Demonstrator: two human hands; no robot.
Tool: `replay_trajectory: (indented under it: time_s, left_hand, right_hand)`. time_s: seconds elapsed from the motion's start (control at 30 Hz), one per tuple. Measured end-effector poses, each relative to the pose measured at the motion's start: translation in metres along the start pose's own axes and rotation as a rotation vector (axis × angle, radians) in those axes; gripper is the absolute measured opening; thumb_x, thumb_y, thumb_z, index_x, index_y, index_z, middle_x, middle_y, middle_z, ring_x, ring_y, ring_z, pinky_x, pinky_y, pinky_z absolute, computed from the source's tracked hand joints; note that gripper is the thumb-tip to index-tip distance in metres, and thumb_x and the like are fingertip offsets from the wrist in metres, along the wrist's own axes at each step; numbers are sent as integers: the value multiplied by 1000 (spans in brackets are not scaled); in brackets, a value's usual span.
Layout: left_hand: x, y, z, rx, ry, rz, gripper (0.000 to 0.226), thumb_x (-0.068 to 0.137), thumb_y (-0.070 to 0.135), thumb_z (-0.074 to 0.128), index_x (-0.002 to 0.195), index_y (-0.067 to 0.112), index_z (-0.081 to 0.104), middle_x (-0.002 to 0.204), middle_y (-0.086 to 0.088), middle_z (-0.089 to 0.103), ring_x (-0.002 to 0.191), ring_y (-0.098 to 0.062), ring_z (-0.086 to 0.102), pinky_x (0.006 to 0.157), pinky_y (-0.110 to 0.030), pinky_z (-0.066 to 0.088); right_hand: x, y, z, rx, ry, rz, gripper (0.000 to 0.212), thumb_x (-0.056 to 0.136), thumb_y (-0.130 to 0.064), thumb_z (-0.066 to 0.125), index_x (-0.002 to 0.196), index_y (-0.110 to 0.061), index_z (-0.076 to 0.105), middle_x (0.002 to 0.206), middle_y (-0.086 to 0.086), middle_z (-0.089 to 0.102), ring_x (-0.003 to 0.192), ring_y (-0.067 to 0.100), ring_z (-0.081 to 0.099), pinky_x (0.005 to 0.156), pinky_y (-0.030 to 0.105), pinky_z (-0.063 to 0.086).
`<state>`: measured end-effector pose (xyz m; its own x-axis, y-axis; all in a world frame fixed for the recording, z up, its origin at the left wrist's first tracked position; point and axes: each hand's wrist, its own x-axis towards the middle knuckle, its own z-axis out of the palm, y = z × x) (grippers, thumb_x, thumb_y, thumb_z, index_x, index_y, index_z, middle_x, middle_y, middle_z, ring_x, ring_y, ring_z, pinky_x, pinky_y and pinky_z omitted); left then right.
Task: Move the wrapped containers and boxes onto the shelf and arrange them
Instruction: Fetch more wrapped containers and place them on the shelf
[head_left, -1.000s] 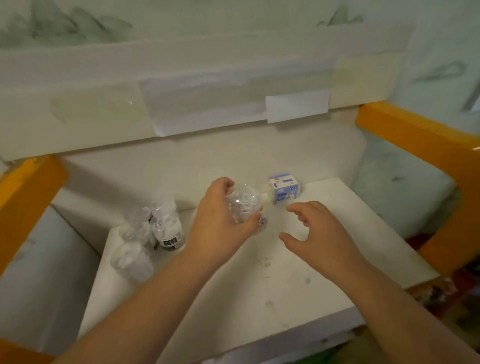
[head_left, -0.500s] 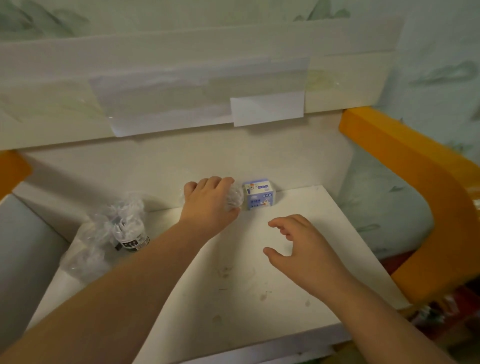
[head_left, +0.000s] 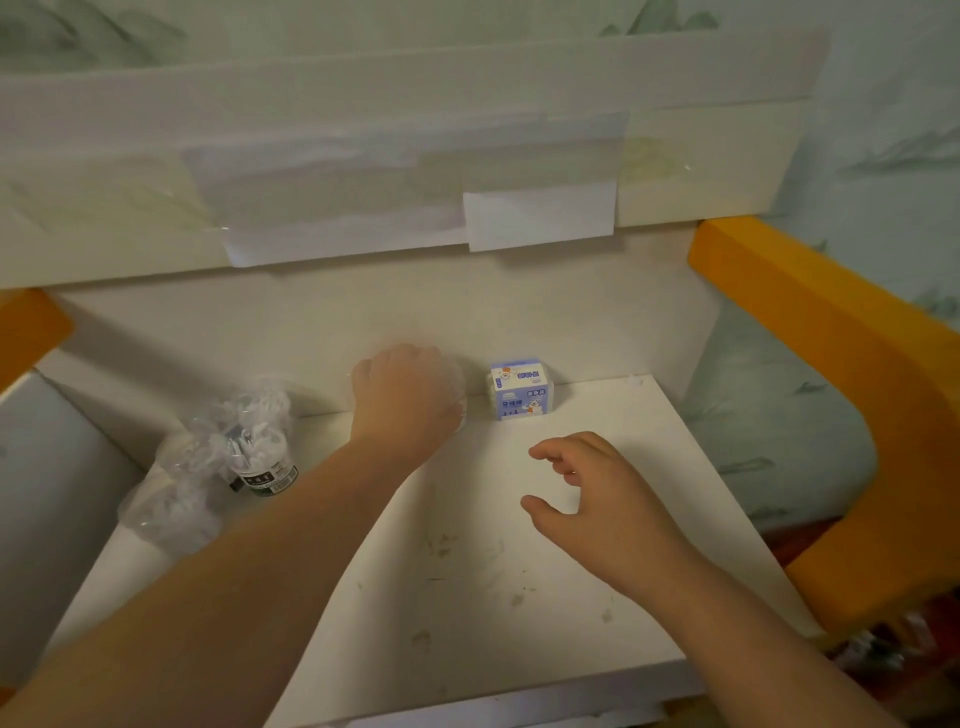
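Observation:
My left hand is closed over a clear wrapped container at the back of the white shelf, against the rear wall; only a sliver of the wrap shows past my knuckles. Just to its right stands a small blue-and-white box, upright. My right hand hovers above the shelf's middle, fingers curled apart, holding nothing. At the back left sit two more wrapped containers: one with a black label and a crumpled one lying in front of it.
Orange frame rails run along the right and left sides. A white board with taped paper sheets overhangs the shelf's back. The shelf's front edge is near the frame's bottom.
My left hand carried the wrapped container from mid-shelf to the back wall, next to the blue box. The right hand stayed hovering, open. The camera view shifted left.

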<state>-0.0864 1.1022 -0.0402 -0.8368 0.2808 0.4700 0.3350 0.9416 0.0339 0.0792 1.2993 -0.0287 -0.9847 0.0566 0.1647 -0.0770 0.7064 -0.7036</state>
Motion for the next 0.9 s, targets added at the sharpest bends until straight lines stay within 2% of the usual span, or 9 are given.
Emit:
replay_trajectory:
  time_s: [0.13,0.27,0.37,0.47,0.57,0.63,0.8,0.9]
  left_hand:
    - [-2,0,-6,-47,-36,-4,74,70,58,68,133,23,49,125,-3,52,119,-28,46,103,-42,24]
    - [-22,1,-29,-89,46,-21,75,71,63,59,133,23,51,127,-2,54,120,-27,46,100,-42,28]
    - [-48,-4,-54,-127,60,-50,71,72,56,67,135,25,51,130,-3,53,122,-28,46,99,-43,35]
    - [-76,-15,-85,-205,65,-114,67,76,47,68,137,26,48,135,-1,49,127,-26,41,104,-42,35]
    - [-101,-27,-119,-240,107,-177,66,79,40,70,139,26,46,142,0,43,131,-20,32,110,-36,31]
    - [-116,-34,-143,-229,122,-213,67,80,39,71,140,28,44,144,2,40,132,-17,29,108,-30,26]
    - [-153,-60,-201,-174,159,-303,63,83,42,66,140,31,42,143,8,39,134,-13,30,109,-30,28]
    - [-177,-87,-235,-136,256,-365,57,84,43,63,137,31,46,139,14,41,133,-10,33,104,-21,26]
  right_hand:
    - [0,-4,-3,12,2,-16,41,83,-38,72,120,-41,55,116,-26,49,106,-3,53,92,23,49]
    - [5,-12,-7,34,33,-52,40,81,-37,73,118,-39,58,113,-25,52,105,-5,54,92,25,49]
    - [11,-23,-7,55,43,-82,40,80,-37,73,116,-40,57,112,-23,53,105,-6,54,93,26,49]
    - [16,-39,-4,102,51,-116,38,78,-34,75,112,-41,58,110,-21,57,104,-5,55,93,29,50]
    - [23,-59,6,177,26,-128,38,79,-32,76,112,-39,59,109,-24,58,106,-2,57,95,30,49]
    - [27,-73,16,215,20,-152,39,79,-30,77,114,-36,61,111,-21,59,105,-2,58,96,30,49]
    - [32,-124,50,286,-15,-274,38,77,-28,77,111,-36,61,109,-20,59,101,-1,59,93,27,50]
    - [30,-162,74,340,-54,-349,37,78,-26,76,110,-37,61,109,-22,59,101,-1,59,90,22,49]
